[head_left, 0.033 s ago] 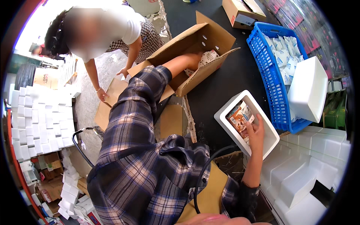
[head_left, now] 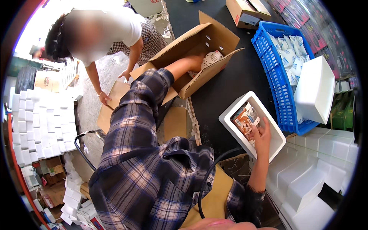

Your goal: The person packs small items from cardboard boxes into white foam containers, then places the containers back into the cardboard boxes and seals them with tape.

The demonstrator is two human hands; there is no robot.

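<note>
the white foam box (head_left: 276,140) sits right of centre in the frame, its mouth facing the camera, its long axis slanting from upper left to lower right; it is plain, smooth and thick-walled; toward its upper-left end lies a packet (head_left: 241,118) printed in orange, brown and white; the right hand (head_left: 261,136) partly covers this, its fingers half curled, though whether they pinch it i cannot tell; the brown cardboard box (head_left: 211,75) at upper centre has its flaps raised, its long axis rising from lower left to upper right; the left hand (head_left: 197,62) reaches inside, beside a white patterned package (head_left: 213,57), mostly hidden, so i cannot tell its grip.
</note>
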